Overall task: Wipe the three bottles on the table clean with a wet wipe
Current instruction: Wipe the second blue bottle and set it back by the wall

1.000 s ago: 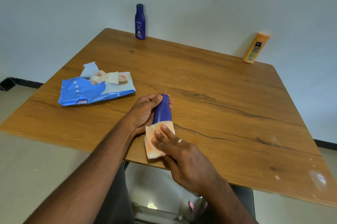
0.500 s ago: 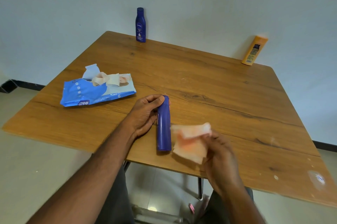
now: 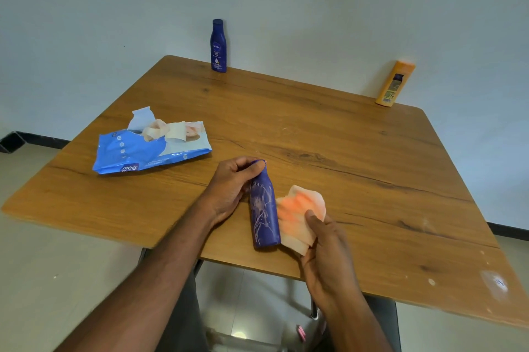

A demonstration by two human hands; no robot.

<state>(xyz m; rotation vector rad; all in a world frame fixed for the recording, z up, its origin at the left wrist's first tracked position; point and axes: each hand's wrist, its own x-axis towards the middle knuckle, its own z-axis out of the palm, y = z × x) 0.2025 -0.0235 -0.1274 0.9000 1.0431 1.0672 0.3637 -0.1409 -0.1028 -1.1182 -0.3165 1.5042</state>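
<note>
Head view: blue bottle (image 3: 264,208) lies on its side at the near edge of the table (image 3: 357,151), cap end far, pale smears on its body. Left hand (image 3: 229,194) has fingers curled, pinching the cap end. Right hand (image 3: 323,243) pinches an orange-stained wipe (image 3: 300,214) beside the bottle, touching its right flank. Likely rigid, light, smooth plastic that rolls and gets slick when wet, so hold by the neck. Wipe pack (image 3: 148,148) sits left; dark blue bottle (image 3: 218,45) and orange bottle (image 3: 395,83) stand at the far edge.
</note>
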